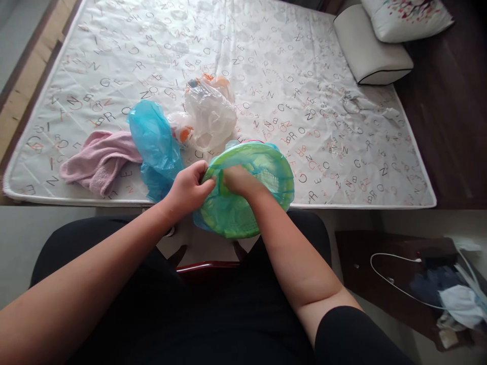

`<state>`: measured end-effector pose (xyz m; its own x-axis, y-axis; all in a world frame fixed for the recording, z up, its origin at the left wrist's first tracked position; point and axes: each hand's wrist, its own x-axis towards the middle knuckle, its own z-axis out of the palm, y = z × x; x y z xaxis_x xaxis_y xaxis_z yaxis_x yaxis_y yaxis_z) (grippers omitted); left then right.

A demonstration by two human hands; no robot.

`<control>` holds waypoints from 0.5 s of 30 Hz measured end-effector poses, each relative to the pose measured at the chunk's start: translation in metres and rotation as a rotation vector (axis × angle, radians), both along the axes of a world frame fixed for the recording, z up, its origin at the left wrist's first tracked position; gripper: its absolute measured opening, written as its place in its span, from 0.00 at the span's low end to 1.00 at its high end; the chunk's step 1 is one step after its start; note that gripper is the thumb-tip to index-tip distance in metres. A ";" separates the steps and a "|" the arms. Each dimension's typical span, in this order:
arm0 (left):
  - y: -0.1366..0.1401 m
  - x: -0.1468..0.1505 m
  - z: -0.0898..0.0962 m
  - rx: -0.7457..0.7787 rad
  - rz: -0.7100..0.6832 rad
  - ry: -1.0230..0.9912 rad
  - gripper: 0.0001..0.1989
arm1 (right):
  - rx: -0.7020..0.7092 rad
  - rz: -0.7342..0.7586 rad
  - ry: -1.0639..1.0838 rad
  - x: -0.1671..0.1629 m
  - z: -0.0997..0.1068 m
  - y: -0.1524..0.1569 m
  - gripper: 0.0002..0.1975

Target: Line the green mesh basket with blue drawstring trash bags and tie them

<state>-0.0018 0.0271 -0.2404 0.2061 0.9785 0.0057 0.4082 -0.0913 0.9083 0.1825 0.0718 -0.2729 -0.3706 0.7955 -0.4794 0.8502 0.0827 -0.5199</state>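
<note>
A round green mesh basket (281,195) with a thin blue plastic bag over and inside it is tilted toward me at the mattress's near edge. My left hand (194,185) is closed around the left part of its rim, pinching the bag there too. My right hand (238,180) reaches down inside the basket. Its fingers are blurred and partly hidden, so I cannot tell what they hold. Left of the basket lies a crumpled blue plastic bag (154,134). Beyond it are a clear white plastic bag (211,111) and a smaller white bag with orange print (182,129).
A pink cloth (101,159) lies on the letter-printed mattress (274,81), near its left front. A beige pillow (371,45) and a white cushion (414,17) are at the back right. On a dark low surface (361,274) at lower right are a white cable (380,256) and cloths.
</note>
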 end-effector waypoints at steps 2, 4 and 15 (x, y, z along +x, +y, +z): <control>-0.002 0.001 0.001 0.026 -0.005 0.030 0.13 | 0.054 0.024 -0.055 0.002 0.001 0.004 0.13; -0.002 0.001 0.001 0.044 0.008 0.038 0.13 | 0.026 0.057 -0.019 0.006 0.001 0.005 0.14; -0.001 -0.001 0.001 0.009 0.048 0.012 0.12 | -0.113 -0.015 -0.094 0.019 -0.018 -0.005 0.21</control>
<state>-0.0030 0.0260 -0.2393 0.1589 0.9872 0.0121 0.4232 -0.0792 0.9026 0.2017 0.0667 -0.2908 -0.3079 0.7399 -0.5981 0.8965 0.0150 -0.4428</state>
